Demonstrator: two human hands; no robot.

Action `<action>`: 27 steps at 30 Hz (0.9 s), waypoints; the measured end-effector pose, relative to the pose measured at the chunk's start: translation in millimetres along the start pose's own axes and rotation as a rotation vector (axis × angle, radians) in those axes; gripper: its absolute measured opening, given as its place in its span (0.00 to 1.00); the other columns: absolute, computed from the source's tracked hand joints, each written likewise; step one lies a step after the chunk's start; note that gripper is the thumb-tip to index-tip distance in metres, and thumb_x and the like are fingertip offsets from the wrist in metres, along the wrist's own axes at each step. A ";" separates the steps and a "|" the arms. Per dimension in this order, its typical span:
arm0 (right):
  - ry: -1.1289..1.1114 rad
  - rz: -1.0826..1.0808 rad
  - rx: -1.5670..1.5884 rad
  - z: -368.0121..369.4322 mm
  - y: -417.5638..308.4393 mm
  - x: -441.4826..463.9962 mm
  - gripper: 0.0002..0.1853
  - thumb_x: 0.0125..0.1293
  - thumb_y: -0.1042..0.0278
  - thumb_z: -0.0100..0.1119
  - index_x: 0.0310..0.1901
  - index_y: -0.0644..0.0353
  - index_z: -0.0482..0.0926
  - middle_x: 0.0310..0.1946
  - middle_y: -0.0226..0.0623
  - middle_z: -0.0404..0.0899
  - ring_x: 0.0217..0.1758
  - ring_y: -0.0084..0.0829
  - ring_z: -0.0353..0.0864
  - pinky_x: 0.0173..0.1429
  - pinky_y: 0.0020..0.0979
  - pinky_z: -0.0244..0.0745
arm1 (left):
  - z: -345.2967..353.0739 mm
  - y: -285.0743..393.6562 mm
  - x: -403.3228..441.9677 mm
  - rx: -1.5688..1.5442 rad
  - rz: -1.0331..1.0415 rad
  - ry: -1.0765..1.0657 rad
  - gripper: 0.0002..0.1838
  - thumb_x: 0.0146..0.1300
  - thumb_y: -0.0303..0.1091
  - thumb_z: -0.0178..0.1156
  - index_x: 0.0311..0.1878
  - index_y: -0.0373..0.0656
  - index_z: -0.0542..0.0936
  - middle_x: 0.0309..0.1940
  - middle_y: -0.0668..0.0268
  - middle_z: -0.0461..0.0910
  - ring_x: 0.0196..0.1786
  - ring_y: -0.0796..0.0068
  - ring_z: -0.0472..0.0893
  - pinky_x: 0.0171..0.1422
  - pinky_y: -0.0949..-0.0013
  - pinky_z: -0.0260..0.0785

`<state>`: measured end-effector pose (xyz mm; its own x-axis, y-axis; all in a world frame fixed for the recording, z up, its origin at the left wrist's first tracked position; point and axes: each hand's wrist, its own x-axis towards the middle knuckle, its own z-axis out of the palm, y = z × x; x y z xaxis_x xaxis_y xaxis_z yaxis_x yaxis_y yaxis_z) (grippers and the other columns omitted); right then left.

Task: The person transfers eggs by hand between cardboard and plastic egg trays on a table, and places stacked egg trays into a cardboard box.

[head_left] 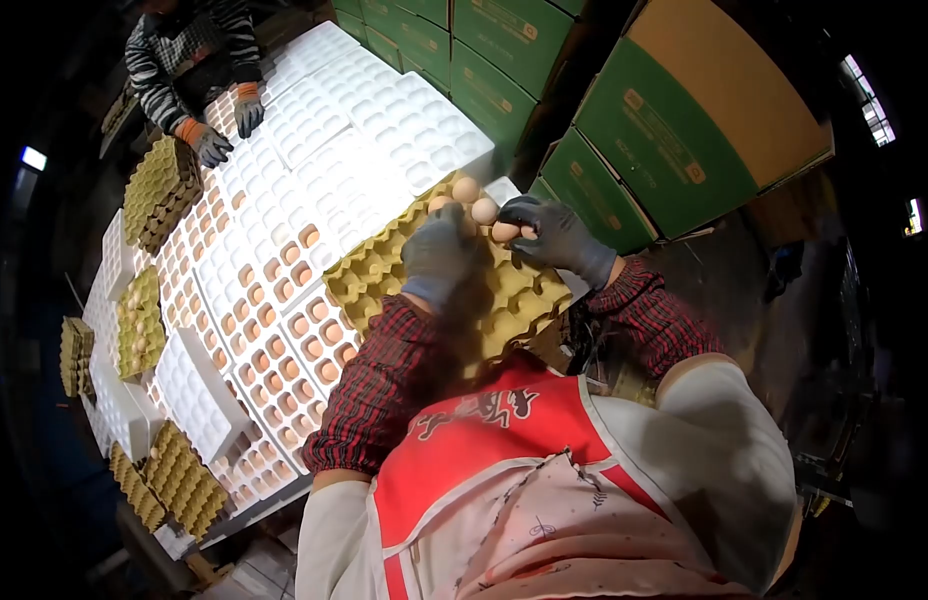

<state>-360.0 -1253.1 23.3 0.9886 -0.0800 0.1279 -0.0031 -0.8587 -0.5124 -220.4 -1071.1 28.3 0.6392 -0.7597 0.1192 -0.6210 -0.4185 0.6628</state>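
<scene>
Both of my hands wear grey gloves and are over a yellow-brown pulp egg tray, its cups mostly bare. My left hand is curled round an egg at the tray's far edge. Two eggs lie between my hands there. My right hand has its fingers closed round eggs on the right side. Left of the tray, white foam trays cover the table, some pockets filled with brown eggs and others unfilled.
A co-worker in grey gloves reaches over the far end of the table. Pulp tray stacks stand along the left side, near a tilted white foam block. Green cartons rise at the right and back.
</scene>
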 end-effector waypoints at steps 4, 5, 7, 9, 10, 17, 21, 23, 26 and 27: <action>0.228 0.357 1.228 -20.8 -14.1 4.1 0.36 0.67 0.62 0.73 0.72 0.60 0.68 0.60 0.33 0.79 0.56 0.25 0.82 0.46 0.25 0.82 | -33.4 -64.6 16.5 -0.942 -0.173 -0.039 0.32 0.64 0.42 0.71 0.67 0.36 0.77 0.53 0.59 0.84 0.52 0.73 0.82 0.57 0.69 0.77; 0.200 0.358 1.275 -18.6 -9.6 9.3 0.32 0.65 0.63 0.74 0.68 0.60 0.73 0.60 0.34 0.79 0.55 0.25 0.82 0.52 0.27 0.82 | -43.8 -65.8 26.0 -1.001 -0.172 -0.080 0.31 0.64 0.42 0.72 0.66 0.35 0.78 0.53 0.61 0.83 0.51 0.75 0.81 0.57 0.70 0.76; 0.101 0.118 0.649 -10.3 4.7 37.9 0.27 0.62 0.63 0.74 0.63 0.57 0.79 0.60 0.36 0.80 0.56 0.30 0.83 0.60 0.33 0.79 | -42.4 -59.5 40.2 -0.343 0.001 -0.070 0.25 0.62 0.41 0.70 0.61 0.41 0.83 0.53 0.58 0.82 0.51 0.63 0.84 0.57 0.62 0.77; 0.024 -0.032 -0.208 -2.6 -0.8 59.3 0.25 0.57 0.64 0.74 0.58 0.50 0.83 0.67 0.45 0.73 0.63 0.47 0.79 0.64 0.44 0.77 | -36.2 -17.7 48.8 0.371 -0.041 -0.123 0.21 0.61 0.41 0.69 0.56 0.44 0.85 0.53 0.58 0.79 0.53 0.55 0.82 0.55 0.59 0.77; -0.059 0.049 -0.334 2.0 -7.8 63.7 0.26 0.53 0.65 0.74 0.56 0.51 0.83 0.66 0.46 0.72 0.63 0.50 0.77 0.64 0.46 0.77 | -26.7 -7.2 52.9 0.488 -0.087 -0.185 0.20 0.61 0.41 0.68 0.55 0.46 0.86 0.54 0.58 0.77 0.54 0.54 0.81 0.53 0.59 0.78; -0.145 0.056 -0.537 2.9 -20.6 73.5 0.21 0.56 0.64 0.73 0.53 0.53 0.82 0.67 0.44 0.70 0.55 0.49 0.80 0.53 0.43 0.80 | -41.3 -37.9 53.8 0.274 -0.122 -0.187 0.27 0.55 0.56 0.73 0.53 0.50 0.88 0.65 0.58 0.75 0.60 0.59 0.81 0.60 0.56 0.78; -0.124 0.144 -0.233 -13.5 -30.8 75.3 0.26 0.55 0.64 0.75 0.57 0.54 0.80 0.53 0.44 0.82 0.47 0.43 0.85 0.51 0.38 0.82 | -101.4 -118.7 -1.4 -0.994 -0.075 0.051 0.28 0.61 0.36 0.74 0.62 0.35 0.80 0.48 0.65 0.83 0.50 0.73 0.81 0.57 0.69 0.76; -0.019 0.281 0.163 -21.6 -25.3 72.4 0.26 0.58 0.63 0.75 0.57 0.58 0.80 0.47 0.40 0.85 0.45 0.36 0.86 0.50 0.33 0.82 | -132.7 -163.3 -33.5 -1.120 -0.190 0.058 0.31 0.63 0.34 0.71 0.68 0.37 0.76 0.51 0.65 0.83 0.50 0.77 0.82 0.52 0.74 0.78; 0.189 0.461 0.820 -9.4 -46.0 72.3 0.23 0.63 0.63 0.73 0.57 0.65 0.80 0.44 0.33 0.86 0.47 0.25 0.85 0.50 0.26 0.81 | -159.0 -223.3 -69.8 -1.019 -0.279 0.204 0.29 0.64 0.37 0.72 0.67 0.41 0.78 0.52 0.66 0.83 0.51 0.77 0.82 0.51 0.73 0.79; 0.236 0.482 0.908 -10.6 -71.3 79.7 0.22 0.66 0.64 0.72 0.56 0.67 0.79 0.46 0.32 0.85 0.49 0.21 0.84 0.49 0.23 0.80 | -168.7 -245.5 -80.4 -0.943 -0.341 0.216 0.28 0.64 0.38 0.72 0.66 0.42 0.79 0.53 0.66 0.83 0.52 0.77 0.82 0.51 0.73 0.79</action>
<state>-282.6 -1203.5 79.1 0.8582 -0.4920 -0.1463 -0.1771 -0.0163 -0.9841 -42.9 -823.4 -19.3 0.8408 -0.5288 -0.1160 0.1594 0.0370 0.9865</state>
